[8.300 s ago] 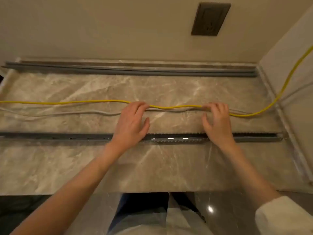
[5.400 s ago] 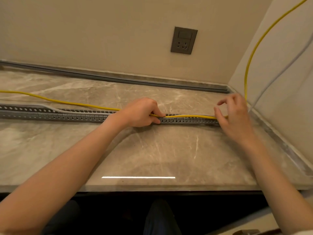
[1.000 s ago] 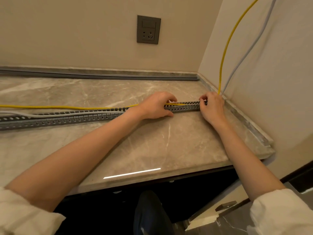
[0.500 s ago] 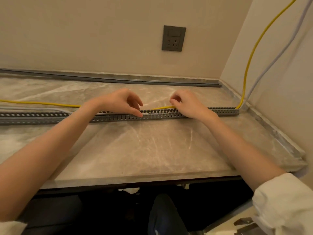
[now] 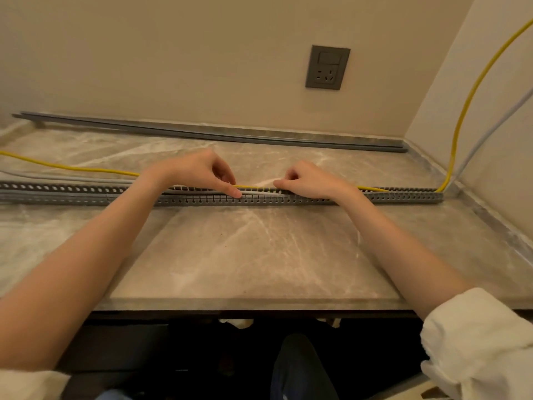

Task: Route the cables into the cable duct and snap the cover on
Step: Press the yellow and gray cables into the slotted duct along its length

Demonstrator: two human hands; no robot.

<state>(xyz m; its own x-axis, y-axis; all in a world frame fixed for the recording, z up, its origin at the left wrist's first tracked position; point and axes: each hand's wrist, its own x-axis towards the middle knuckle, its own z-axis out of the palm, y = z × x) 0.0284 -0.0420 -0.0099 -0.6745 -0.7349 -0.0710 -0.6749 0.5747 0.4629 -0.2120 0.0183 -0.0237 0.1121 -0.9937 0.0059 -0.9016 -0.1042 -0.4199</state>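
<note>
Slotted grey plastic cable duct (image 5: 288,199): lies left to right across the veined beige marble counter (image 5: 259,255), its right end near the side wall at 3 o'clock.
Thin yellow cable (image 5: 72,168): on the counter at 9 o'clock, enters the duct mid-length, climbs the wall at 2 o'clock.
Pale grey cable (image 5: 484,134): runs alongside the yellow.
Left hand (image 5: 202,173): fingers curled, pinching the cables over the duct.
Right hand (image 5: 310,180): fingers curled, pressing the cables at the duct.
Long flat grey duct cover strip (image 5: 216,134): against the back wall, 12 o'clock.
Dark grey wall socket (image 5: 327,67): 1 o'clock.
</note>
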